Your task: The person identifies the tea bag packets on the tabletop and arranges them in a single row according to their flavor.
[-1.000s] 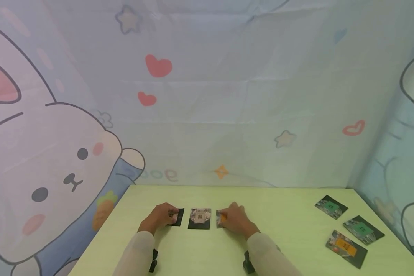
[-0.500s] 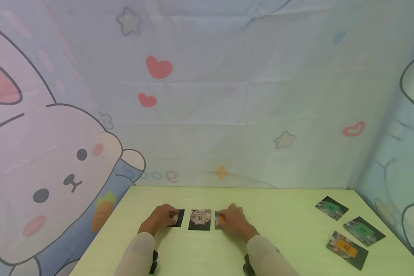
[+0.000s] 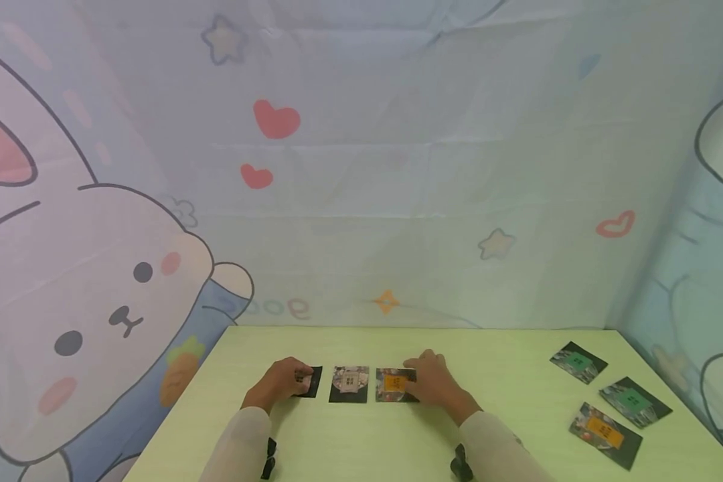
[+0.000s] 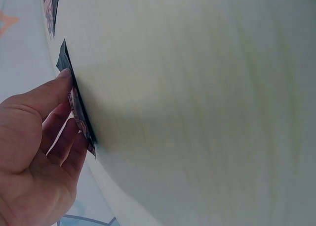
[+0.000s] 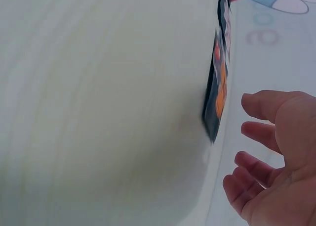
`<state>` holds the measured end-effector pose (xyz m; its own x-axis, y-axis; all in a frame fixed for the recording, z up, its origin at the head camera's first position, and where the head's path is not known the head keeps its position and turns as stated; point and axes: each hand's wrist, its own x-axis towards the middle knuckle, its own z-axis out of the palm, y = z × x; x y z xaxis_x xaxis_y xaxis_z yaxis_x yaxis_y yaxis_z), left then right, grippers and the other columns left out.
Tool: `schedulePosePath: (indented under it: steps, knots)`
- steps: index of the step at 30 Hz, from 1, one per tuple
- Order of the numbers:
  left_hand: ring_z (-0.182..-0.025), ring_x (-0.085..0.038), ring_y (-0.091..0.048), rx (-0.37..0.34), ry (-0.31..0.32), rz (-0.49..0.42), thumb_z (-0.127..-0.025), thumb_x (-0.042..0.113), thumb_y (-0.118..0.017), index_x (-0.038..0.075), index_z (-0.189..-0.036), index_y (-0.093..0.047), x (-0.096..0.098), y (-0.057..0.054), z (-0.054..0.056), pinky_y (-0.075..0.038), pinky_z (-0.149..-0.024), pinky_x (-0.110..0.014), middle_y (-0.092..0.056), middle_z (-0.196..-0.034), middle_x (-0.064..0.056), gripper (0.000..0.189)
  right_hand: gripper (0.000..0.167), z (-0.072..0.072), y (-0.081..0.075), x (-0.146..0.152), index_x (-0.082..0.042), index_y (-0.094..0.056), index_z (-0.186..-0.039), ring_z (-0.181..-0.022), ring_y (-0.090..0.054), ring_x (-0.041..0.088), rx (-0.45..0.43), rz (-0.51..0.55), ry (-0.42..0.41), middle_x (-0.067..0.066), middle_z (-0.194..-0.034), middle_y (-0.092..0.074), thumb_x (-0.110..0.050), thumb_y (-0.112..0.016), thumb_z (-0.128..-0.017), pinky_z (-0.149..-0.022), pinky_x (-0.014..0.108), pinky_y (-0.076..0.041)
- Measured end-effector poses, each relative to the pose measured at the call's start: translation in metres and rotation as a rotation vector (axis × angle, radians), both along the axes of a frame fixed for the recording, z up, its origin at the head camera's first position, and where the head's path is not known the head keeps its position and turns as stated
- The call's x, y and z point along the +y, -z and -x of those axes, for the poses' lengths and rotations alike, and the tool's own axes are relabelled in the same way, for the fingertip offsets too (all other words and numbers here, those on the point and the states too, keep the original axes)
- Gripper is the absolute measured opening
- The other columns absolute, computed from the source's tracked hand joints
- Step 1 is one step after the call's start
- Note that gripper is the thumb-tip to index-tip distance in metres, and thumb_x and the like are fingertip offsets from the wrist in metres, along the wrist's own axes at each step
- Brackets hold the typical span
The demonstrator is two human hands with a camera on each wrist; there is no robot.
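A row of small flat printed packets lies across the middle of the table. My left hand [image 3: 278,381] holds the leftmost dark packet [image 3: 316,381], its thumb [image 4: 61,80] at one part and the fingers further along; the hand hides part of it in the head view. The middle packet [image 3: 349,383] has a pale label and lies untouched. Beside the packet with an orange label [image 3: 391,385], my right hand [image 3: 438,381] has its fingers spread. The right wrist view shows a gap between that hand [image 5: 281,152] and the orange-labelled packet [image 5: 217,95].
At the table's right side lie two green-labelled packets, one farther back [image 3: 578,362] and one nearer [image 3: 635,401], and another orange-labelled packet [image 3: 605,435]. A cloth backdrop [image 3: 385,221] with a cartoon rabbit hangs behind the pale table [image 3: 349,442].
My right hand has let go of the orange-labelled packet and moved right, uncovering more of it. The left hand stays at its packet.
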<state>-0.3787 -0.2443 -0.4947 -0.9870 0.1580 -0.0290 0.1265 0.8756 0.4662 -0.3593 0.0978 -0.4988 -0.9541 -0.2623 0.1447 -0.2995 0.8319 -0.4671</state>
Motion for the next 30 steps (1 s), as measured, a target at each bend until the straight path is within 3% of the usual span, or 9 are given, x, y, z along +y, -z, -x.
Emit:
schedulePosePath:
  steps: [7,15,19,25,30]
  knots:
    - [-0.129,-0.041,-0.057,0.012,0.013,0.028,-0.090,0.011,-0.077,0.013,-0.123,-0.075,0.002,0.002,0.001,-0.049,-0.106,-0.056,-0.064,-0.135,-0.016,0.033,0.045,-0.008,-0.007,0.051,-0.004,-0.069,-0.128,-0.102,-0.049,0.036,-0.002,0.027,0.066,0.023,-0.119,-0.057,-0.018,-0.073,-0.085,-0.084,0.052,-0.049]
    - [-0.127,-0.041,-0.059,0.011,0.009,0.017,-0.090,0.011,-0.077,0.013,-0.123,-0.075,0.005,0.004,0.001,-0.050,-0.104,-0.056,-0.064,-0.135,-0.016,0.033,0.039,-0.020,-0.004,0.113,0.000,-0.071,-0.123,-0.107,-0.059,0.040,0.078,-0.028,0.097,0.023,-0.112,-0.065,-0.018,-0.071,-0.088,-0.092,0.060,-0.044]
    - [-0.126,-0.041,-0.059,0.012,0.011,0.012,-0.090,0.010,-0.078,0.012,-0.123,-0.075,0.006,0.004,0.000,-0.051,-0.103,-0.056,-0.063,-0.135,-0.016,0.034,0.039,-0.033,-0.003,0.142,0.002,-0.070,-0.123,-0.108,-0.059,0.045,0.066,-0.021,0.135,0.025,-0.112,-0.066,-0.019,-0.070,-0.090,-0.094,0.066,-0.043]
    - [-0.128,-0.043,-0.058,0.033,0.016,0.034,-0.090,0.009,-0.077,0.011,-0.123,-0.075,0.003,-0.004,-0.004,-0.050,-0.104,-0.057,-0.064,-0.134,-0.018,0.033,0.038,-0.047,-0.002,0.180,0.004,-0.070,-0.121,-0.107,-0.059,0.046,0.059,-0.057,0.197,0.024,-0.109,-0.069,-0.019,-0.069,-0.091,-0.090,0.068,-0.042]
    - [-0.128,-0.043,-0.057,0.029,0.024,0.022,-0.090,0.009,-0.076,0.010,-0.123,-0.074,0.004,-0.005,-0.007,-0.050,-0.105,-0.057,-0.064,-0.134,-0.018,0.033,0.040,-0.057,0.000,0.213,0.005,-0.069,-0.120,-0.100,-0.061,0.050,0.040,-0.108,0.261,0.033,-0.111,-0.068,-0.022,-0.067,-0.090,-0.083,0.066,-0.047]
